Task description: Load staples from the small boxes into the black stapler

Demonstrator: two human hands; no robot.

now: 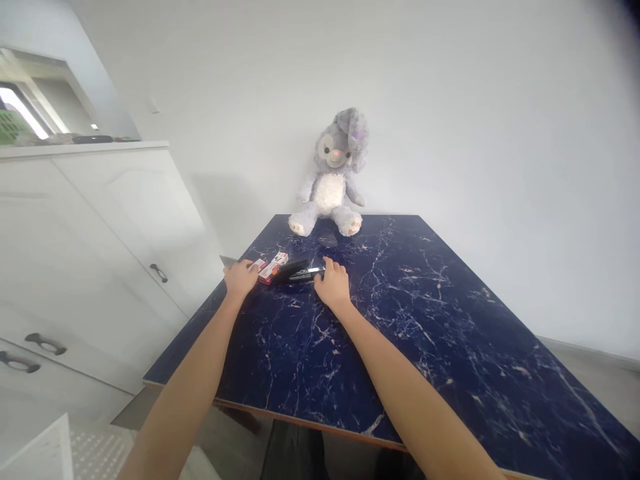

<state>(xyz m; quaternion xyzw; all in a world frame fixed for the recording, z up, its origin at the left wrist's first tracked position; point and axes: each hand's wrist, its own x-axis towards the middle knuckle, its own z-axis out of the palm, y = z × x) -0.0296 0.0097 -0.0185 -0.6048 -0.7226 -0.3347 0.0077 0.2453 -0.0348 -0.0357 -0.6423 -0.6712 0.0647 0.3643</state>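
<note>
My left hand [240,278] is at the left side of the blue table, its fingers curled at a small red-and-white box [259,264]. A flat grey piece [229,261] shows just beyond its fingers. Beside that box lies a second red-and-white box [274,268]. A long black case-like thing [293,268] runs on from there to the right, with a small orange spot near its left end. My right hand [333,283] has its thumb and forefinger around the right end of a slim black item with white markings [304,275]; its exact kind is unclear.
A grey plush rabbit [333,180] sits at the far edge of the dark blue marbled table [425,333], against the white wall. A dark flat object [327,239] lies before its feet. White cabinets [100,247] with dark handles stand to the left.
</note>
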